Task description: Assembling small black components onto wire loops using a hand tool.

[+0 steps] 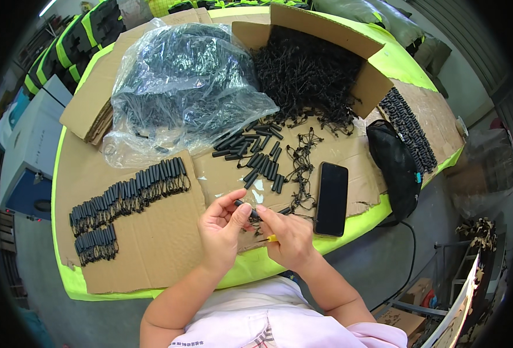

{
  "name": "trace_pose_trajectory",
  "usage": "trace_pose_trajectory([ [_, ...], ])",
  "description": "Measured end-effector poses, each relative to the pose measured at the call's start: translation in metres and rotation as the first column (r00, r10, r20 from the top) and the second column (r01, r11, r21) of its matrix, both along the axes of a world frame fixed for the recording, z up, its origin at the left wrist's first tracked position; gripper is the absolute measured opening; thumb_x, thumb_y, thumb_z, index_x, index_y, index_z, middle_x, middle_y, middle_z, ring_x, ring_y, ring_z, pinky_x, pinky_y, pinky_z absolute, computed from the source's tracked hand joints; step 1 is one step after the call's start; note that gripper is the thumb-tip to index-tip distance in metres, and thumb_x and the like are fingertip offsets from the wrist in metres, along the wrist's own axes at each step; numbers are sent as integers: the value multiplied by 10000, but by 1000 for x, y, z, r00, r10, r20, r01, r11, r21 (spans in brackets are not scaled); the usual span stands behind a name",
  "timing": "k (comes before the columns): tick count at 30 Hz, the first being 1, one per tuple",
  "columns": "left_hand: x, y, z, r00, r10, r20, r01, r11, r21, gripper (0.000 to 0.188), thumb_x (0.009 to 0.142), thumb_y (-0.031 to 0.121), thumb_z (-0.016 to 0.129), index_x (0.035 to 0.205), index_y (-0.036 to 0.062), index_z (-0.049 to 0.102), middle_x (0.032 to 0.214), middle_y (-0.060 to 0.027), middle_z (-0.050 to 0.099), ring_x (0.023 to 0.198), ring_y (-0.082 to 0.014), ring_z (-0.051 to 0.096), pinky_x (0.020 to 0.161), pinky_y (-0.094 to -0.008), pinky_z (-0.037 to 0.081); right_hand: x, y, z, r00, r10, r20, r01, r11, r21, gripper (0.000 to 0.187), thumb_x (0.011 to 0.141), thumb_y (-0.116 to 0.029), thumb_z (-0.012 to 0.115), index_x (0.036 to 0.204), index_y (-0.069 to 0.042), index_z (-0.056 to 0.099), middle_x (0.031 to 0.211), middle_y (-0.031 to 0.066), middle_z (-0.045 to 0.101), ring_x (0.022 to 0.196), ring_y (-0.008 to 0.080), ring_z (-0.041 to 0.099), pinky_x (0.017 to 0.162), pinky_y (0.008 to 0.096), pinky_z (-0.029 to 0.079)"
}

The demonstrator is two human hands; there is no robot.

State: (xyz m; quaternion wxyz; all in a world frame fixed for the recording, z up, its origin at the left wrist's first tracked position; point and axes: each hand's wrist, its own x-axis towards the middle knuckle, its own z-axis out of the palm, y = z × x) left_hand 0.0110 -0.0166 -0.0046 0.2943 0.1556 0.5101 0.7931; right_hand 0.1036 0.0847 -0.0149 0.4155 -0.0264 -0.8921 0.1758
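Close to the table's front edge, my left hand (221, 229) is closed, pinching a small black tube (253, 213) between thumb and fingers. My right hand (290, 236) meets it there, its fingertips at the tube's other end. Tucked in the right hand's curled fingers is a thin tool with a yellow handle (272, 238); its tip is too fine to make out. Loose black tubes (262, 165) lie just beyond both hands. Beside them a tangle of thin black cord loops (303, 159) runs down toward my right hand.
Finished-looking rows of tubes with loops (134, 188) lie on cardboard (158, 243) at left. Behind stand a clear plastic bag (181, 87) and an open carton (375, 87) of black cords. A phone (331, 200), black pouch (394, 168) and rows of black pieces (408, 130) sit right.
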Motion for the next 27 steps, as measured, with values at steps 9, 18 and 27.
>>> trace_pose_trajectory([
  [9, 7, -2, 4, 973, -41, -229, 27, 998, -60, 342, 837, 74, 601, 1161, -13, 533, 786, -42, 598, 625, -66, 532, 533, -192, 440, 7, -3, 1, 951, 307, -22, -177, 488, -854, 401, 793, 54, 543, 1178, -6, 449, 809, 79, 617, 637, 106, 576, 553, 216, 454],
  [18, -2, -2, 6, 992, -109, 57, 110, 994, -11, 334, 836, 83, 606, 1146, -6, 518, 776, -18, 563, 650, -43, 507, 512, -161, 421, 9, -15, 3, 990, 95, 105, 7, 710, -704, 371, 794, -7, 584, 1153, -20, 495, 894, 100, 586, 672, 138, 585, 566, 250, 462],
  [27, -3, -3, -4, 972, 18, 236, -47, 992, 116, 267, 817, 80, 630, 1020, 45, 461, 764, -29, 548, 590, -46, 491, 462, -168, 406, 9, -18, 6, 986, -85, 141, 99, 991, -92, 424, 679, 28, 613, 1098, -31, 577, 776, 87, 586, 594, 205, 573, 493, 292, 459],
])
